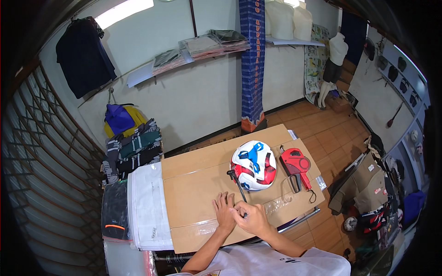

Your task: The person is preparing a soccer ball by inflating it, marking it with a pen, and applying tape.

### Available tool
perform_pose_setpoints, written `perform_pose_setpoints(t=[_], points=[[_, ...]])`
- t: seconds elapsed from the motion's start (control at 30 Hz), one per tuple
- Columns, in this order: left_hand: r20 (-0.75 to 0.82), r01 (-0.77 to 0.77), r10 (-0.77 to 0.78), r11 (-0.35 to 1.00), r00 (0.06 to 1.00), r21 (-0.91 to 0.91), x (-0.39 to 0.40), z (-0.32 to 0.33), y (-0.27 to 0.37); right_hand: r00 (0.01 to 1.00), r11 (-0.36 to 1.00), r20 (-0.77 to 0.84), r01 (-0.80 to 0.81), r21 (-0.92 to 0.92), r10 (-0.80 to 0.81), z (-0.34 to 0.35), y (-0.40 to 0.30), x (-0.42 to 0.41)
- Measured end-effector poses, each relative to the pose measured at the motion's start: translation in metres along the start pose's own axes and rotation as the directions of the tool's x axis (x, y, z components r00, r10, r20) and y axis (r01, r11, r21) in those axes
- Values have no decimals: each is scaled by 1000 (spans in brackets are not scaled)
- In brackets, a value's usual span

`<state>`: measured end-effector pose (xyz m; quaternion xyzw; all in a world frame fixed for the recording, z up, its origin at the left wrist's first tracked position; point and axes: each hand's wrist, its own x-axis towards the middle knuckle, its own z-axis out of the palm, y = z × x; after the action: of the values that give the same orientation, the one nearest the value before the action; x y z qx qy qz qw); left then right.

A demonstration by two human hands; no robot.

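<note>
My right hand (251, 217) is closed around the lower part of a slim black rod (240, 189) with a T-shaped end. The rod leans away from me, its T-shaped end by the left side of a football (253, 165). I cannot tell whether the two touch. The ball is white with red and blue patches and rests on a cardboard sheet (193, 193). My left hand (224, 210) lies on the cardboard with its fingers spread, up against my right hand; its thumb is hidden. Right of the ball lies a red price labeller (297, 167) with a dark handle.
White packaging (148, 207) and a dark bagged garment (115, 207) lie left of the cardboard. Behind them are piled striped socks (138, 148). A blue wrapped pillar (252, 69) rises beyond the table. Boxes and goods (369, 186) crowd the floor at right.
</note>
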<state>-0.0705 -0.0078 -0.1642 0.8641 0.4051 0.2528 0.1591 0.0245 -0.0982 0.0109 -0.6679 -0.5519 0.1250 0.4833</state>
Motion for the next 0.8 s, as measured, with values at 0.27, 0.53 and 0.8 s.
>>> perform_pose_setpoints(t=[0.27, 0.53, 0.8], points=[[-44, 0, -2, 999, 999, -36, 2, -7, 9, 997, 991, 53, -59, 120, 53, -15, 8, -5], [-58, 32, -37, 996, 998, -87, 3, -2, 4, 978, 988, 210, -35, 148, 3, -100, -77, 10], [6, -2, 2, 1000, 1000, -12, 1, 0, 1, 985, 997, 158, 73, 21, -75, -26, -16, 15]])
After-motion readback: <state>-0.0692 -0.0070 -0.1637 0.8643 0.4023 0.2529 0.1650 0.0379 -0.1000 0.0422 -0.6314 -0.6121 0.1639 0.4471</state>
